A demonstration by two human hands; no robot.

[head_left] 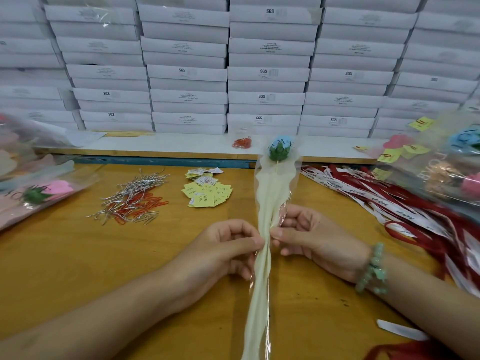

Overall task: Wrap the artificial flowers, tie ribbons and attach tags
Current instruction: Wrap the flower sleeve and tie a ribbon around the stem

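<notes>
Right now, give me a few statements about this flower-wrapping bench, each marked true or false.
1. The left hand and right hand both pinch the wrapped blue flower at mid-stem. True.
2. The yellow tags are tied to that flower. False: they lie in a loose pile on the wooden table.
3. The green bead bracelet is on the left wrist. False: it is on the right wrist.
4. The red and white ribbons lie right of the flower. True.

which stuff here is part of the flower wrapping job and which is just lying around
In the job: wrapped flower, pinched by left hand and right hand; yellow tags; ribbons; silver ties.
Lying about: stacked white boxes; red clips on the shelf.
</notes>
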